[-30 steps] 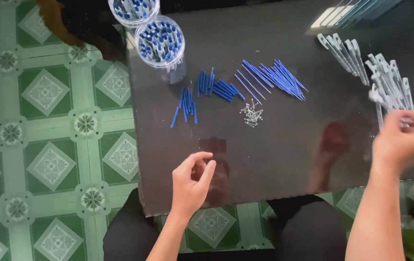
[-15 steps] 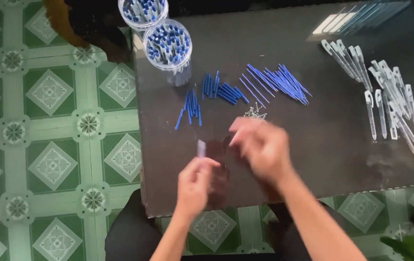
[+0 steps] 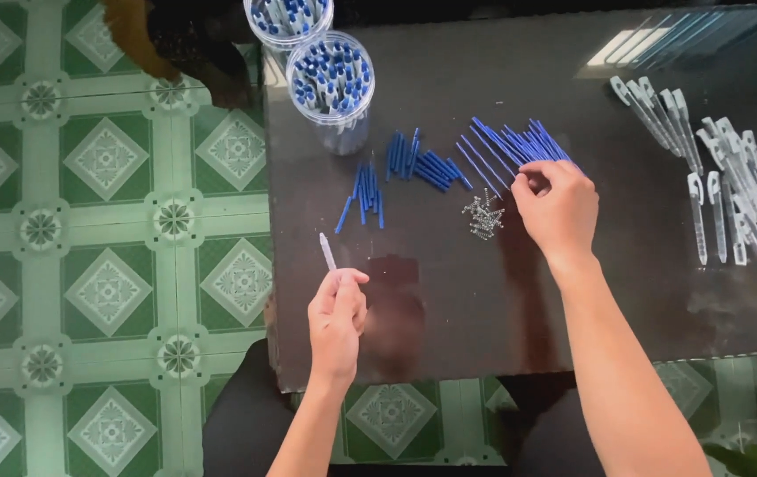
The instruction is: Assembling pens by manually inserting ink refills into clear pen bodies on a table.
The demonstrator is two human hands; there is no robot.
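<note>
Beside the small heap of metal springs, my right hand pinches into the long blue refills; my left hand holds a clear slim pen barrel upright, nearer me.

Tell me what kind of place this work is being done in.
Probably a home set up for piecework, not a factory: a low dark glossy table over green patterned floor tiles, with loose blue pen refills, white pen barrels, small springs and clear tubs of pens.
</note>
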